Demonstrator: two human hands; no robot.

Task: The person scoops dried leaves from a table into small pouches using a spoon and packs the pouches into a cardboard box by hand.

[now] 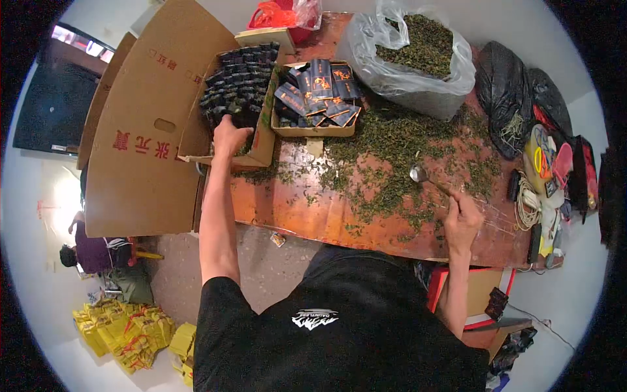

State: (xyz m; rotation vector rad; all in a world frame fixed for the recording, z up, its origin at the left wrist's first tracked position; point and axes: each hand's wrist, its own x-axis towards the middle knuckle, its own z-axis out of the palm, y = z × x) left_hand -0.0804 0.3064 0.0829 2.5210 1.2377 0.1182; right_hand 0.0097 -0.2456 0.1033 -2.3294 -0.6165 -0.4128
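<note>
My left hand [228, 137] reaches into the near end of a cardboard box [262, 147]. Its thumb and fingers close around the edge of a black packet [240, 116], and the fingertips are partly hidden. Rows of filled black packets [241, 72] stand upright in that box. A smaller carton [313, 130] beside it holds a loose pile of flat dark packets with orange print [317, 95]. Over the table's right half, my right hand [464, 221] grips the handle of a metal spoon [419, 174]. The spoon's bowl is above loose dried green tea leaves [392, 189].
A clear plastic bag [450, 95] full of leaves stands at the back of the wooden table [287, 209]. Black bags [503, 91] and a coiled cord [528, 202] lie right. A large carton [144, 144] stands left. Another person [98, 251] is farther off, near yellow bags [124, 333].
</note>
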